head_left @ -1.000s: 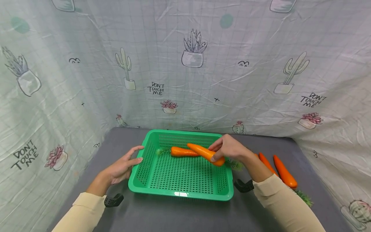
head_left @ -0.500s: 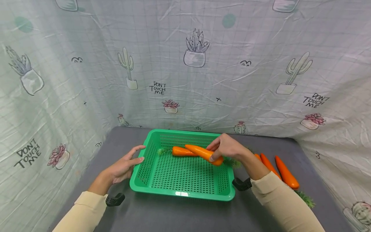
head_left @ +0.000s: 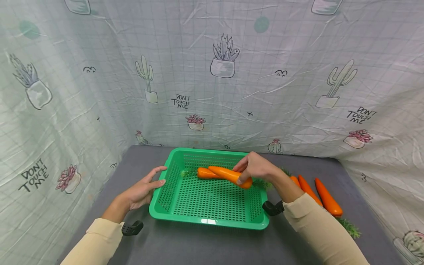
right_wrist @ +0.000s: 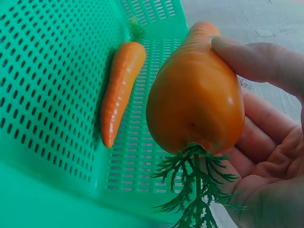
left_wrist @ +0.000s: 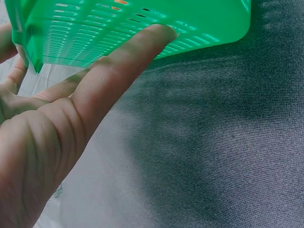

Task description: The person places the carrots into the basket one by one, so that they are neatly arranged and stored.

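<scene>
A green plastic basket with slotted walls stands on the table. Inside it, near the far wall, lies an orange carrot with a green leafy top. My right hand pinches a second carrot between thumb and fingers, over the basket's right part. In the head view this carrot's tip overlaps the first carrot; whether they touch I cannot tell. Green fronds hang from its thick end. My left hand touches the basket's left side with fairly straight fingers, the thumb against the outer wall.
To the right of the basket, more carrots lie on the grey tabletop, partly behind the right forearm. A pale curtain printed with potted plants hangs at the back and sides.
My right hand has moved slightly left and lowered the held carrot a little further into the basket. The left hand keeps its place on the basket's side.
</scene>
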{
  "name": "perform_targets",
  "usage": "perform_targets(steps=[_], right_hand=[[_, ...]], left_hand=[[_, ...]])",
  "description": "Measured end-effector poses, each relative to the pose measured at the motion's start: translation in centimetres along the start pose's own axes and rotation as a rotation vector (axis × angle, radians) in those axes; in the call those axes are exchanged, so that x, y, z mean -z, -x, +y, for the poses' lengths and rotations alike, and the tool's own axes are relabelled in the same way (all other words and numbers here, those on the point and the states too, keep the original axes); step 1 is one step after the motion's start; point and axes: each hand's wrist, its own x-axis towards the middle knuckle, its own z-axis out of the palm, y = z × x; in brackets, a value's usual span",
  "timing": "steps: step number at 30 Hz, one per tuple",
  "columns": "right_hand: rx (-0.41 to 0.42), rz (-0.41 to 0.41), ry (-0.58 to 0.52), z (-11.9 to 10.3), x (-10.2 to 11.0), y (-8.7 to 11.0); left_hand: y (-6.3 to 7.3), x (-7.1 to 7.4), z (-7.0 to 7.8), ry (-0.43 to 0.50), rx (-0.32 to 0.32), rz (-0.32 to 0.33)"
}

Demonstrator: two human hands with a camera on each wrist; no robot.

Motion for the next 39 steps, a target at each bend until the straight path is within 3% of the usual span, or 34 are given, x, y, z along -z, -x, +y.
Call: perform_targets(steps=[39], right_hand=[[0.005,-0.039,0.070,-1.0,-1.1,-1.9]], left_hand=[[0.0,0.0,-0.3,0.002,-0.006,0.004]])
